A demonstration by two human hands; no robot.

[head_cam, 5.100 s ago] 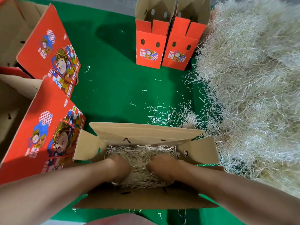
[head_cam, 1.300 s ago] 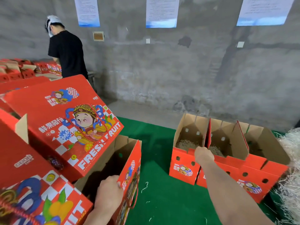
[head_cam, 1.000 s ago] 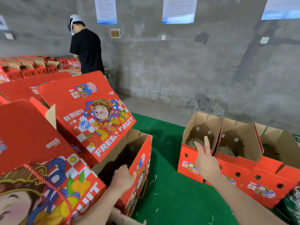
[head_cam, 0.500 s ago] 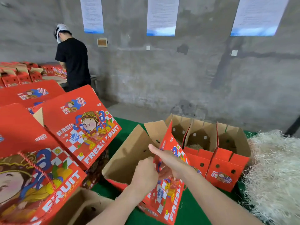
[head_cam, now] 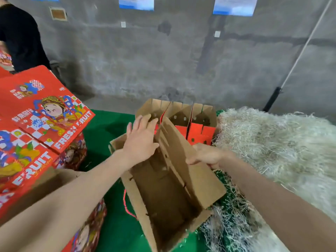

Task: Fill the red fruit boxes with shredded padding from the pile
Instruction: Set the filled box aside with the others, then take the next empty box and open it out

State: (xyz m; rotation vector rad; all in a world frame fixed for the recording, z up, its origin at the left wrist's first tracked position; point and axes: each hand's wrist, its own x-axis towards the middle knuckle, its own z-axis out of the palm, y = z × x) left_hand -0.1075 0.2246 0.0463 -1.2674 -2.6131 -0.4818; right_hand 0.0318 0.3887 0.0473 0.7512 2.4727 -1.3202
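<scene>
An open fruit box [head_cam: 169, 188] stands on the green mat in front of me, its brown inside bare of padding. My left hand [head_cam: 141, 140] is open with fingers spread, resting flat against the box's far left flap. My right hand [head_cam: 207, 155] grips the edge of the right flap. The big pile of pale shredded padding [head_cam: 276, 148] lies just to the right of the box. Two more open red boxes [head_cam: 190, 122] stand behind it, their insides mostly hidden.
Red boxes with lids raised [head_cam: 45, 115] stack up on the left. Another open box [head_cam: 54, 180] sits under my left forearm. A person in black [head_cam: 20, 37] stands at the far left. Loose shreds [head_cam: 231, 224] litter the green mat [head_cam: 111, 128]. A concrete wall is behind.
The box has swung round and come down on the mat with its opening toward me. My left hand has opened onto the far flap; my right has shifted to the right flap.
</scene>
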